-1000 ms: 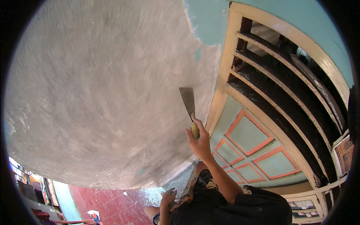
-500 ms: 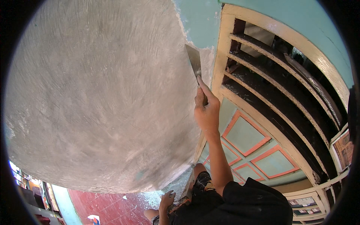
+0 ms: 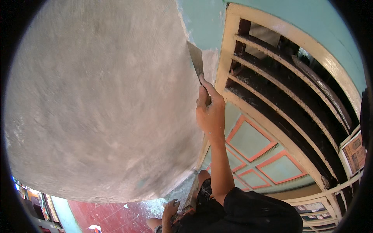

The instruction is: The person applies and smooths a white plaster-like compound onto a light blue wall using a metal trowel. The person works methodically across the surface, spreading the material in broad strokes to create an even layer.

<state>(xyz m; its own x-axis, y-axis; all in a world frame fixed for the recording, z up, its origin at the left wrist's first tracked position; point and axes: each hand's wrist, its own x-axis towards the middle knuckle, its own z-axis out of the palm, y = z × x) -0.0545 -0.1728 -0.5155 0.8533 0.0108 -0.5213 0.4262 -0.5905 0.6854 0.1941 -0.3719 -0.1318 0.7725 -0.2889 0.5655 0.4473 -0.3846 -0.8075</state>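
My right hand [image 3: 211, 110] is raised and wrapped round the handle of a putty knife [image 3: 196, 61], one finger stretched along its blade. The wide metal blade lies against the wall, at the lower edge of a patch of light green paint [image 3: 203, 23]. Left of it the wall [image 3: 105, 97] is bare, grey and scuffed, its border with the paint ragged. Low down, by my knee, my left hand [image 3: 170, 207] hangs with its fingers apart and nothing in it.
Right of the blade stands a cream wooden frame [image 3: 229, 42] with dark slatted openings [image 3: 287, 85]. Below it is a green panelled door [image 3: 252, 138] with orange trim. Pale scrapings [image 3: 153, 206] lie on the red floor [image 3: 112, 217]. Shelved goods [image 3: 33, 204] are at the lower left.
The blade has shifted slightly up and left along the paint edge, though the view has also moved a little. My right hand keeps its hold; my left hand stays low.
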